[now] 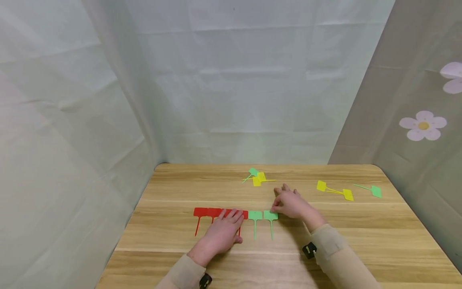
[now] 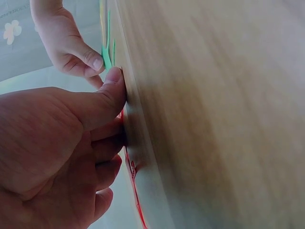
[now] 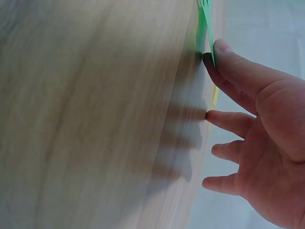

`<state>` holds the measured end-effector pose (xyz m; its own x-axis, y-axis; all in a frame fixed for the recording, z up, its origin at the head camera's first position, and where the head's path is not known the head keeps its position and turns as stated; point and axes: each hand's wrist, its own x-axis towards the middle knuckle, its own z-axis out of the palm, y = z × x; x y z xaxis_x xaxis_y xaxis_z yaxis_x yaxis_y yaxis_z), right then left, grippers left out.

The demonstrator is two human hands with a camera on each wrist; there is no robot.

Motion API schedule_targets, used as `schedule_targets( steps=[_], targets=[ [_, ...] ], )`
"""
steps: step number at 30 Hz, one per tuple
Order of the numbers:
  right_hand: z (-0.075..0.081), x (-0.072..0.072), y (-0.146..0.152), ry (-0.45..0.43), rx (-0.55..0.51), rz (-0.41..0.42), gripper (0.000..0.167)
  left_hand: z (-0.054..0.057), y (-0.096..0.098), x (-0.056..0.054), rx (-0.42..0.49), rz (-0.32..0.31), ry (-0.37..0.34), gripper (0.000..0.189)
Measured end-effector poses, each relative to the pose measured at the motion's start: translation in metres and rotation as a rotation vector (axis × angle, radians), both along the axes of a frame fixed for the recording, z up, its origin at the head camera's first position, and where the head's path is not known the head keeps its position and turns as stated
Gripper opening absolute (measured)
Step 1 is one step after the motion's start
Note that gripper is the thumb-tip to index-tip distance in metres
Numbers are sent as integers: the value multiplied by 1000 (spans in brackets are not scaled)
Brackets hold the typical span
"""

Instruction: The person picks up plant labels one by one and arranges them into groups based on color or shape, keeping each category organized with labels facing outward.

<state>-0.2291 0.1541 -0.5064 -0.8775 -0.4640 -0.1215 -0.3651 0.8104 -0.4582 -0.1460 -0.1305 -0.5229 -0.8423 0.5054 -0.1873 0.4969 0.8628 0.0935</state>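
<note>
Red cable-tie tags (image 1: 200, 211) lie side by side in a row, flat heads on top and thin tails toward the person. My left hand (image 1: 223, 232) rests over the right part of that row, fingers extended and covering several heads. To the right, a green cable-tie tag (image 1: 254, 215) continues the line. At the right end, my right hand (image 1: 288, 202) pinches another green cable-tie tag (image 1: 270, 216) by its head between thumb and index finger. In the right wrist view this pinched green tag (image 3: 208, 28) stands tilted off the wood, and the other fingers (image 3: 228, 123) are spread.
Farther back lie a green tag (image 1: 254, 172) and yellow tags (image 1: 257, 181), overlapping. At the right are more yellow tags (image 1: 348, 195) and a green tag (image 1: 376, 191). Fabric curtains (image 1: 245, 100) enclose the wooden table (image 1: 162, 241) at the back and sides.
</note>
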Motion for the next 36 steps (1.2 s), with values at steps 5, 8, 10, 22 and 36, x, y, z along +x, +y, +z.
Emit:
schedule_targets(
  steps=[5, 8, 10, 22, 36],
  targets=[
    [0, 1, -1, -4, -1, -16, 18, 1, 1, 0, -1, 0, -3, 75],
    [-1, 1, -1, -4, 3, -24, 18, 2, 1, 0, -2, 6, -12, 76],
    [-1, 1, -2, -1, 7, -27, 18, 3, 2, 0, -3, 10, -17, 76],
    [-2, 3, -6, 22, 26, -29, 16, 3, 2, 1, -11, 3, -6, 76],
    [0, 4, -7, 13, 21, -36, 15, 3, 2, 2, -16, -8, 10, 75]
  ],
)
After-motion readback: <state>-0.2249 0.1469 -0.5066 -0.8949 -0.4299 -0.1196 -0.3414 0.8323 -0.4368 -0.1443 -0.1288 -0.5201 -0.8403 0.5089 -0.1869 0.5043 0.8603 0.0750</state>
